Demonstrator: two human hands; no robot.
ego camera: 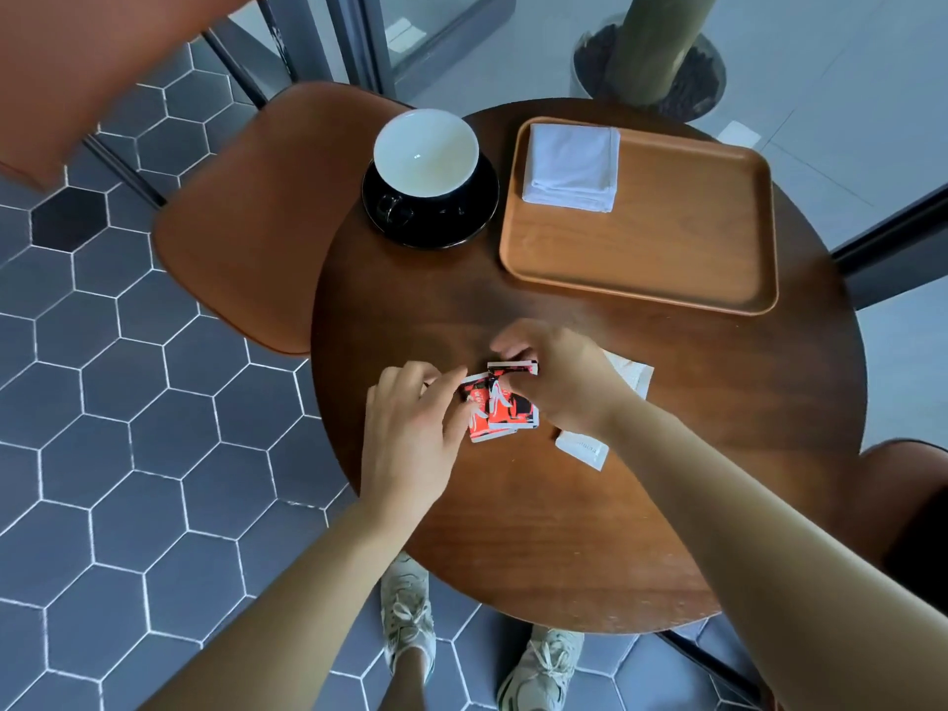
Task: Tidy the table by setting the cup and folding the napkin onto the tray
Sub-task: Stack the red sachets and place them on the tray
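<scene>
A black cup with a white inside (426, 153) stands on a black saucer (461, 225) at the far left of the round wooden table (590, 531). To its right lies a wooden tray (667, 248) with a folded white napkin (572, 166) in its far left corner. Near the middle of the table, my left hand (410, 443) and my right hand (559, 382) both pinch a small stack of red, black and white packets (500, 407). A crumpled white paper (636, 377) shows behind my right wrist.
A small white sachet (582, 450) lies on the table under my right forearm. A brown chair (246, 218) stands at the table's left, another chair seat (908, 500) at the right. A plant pot (651, 64) stands on the floor beyond the table.
</scene>
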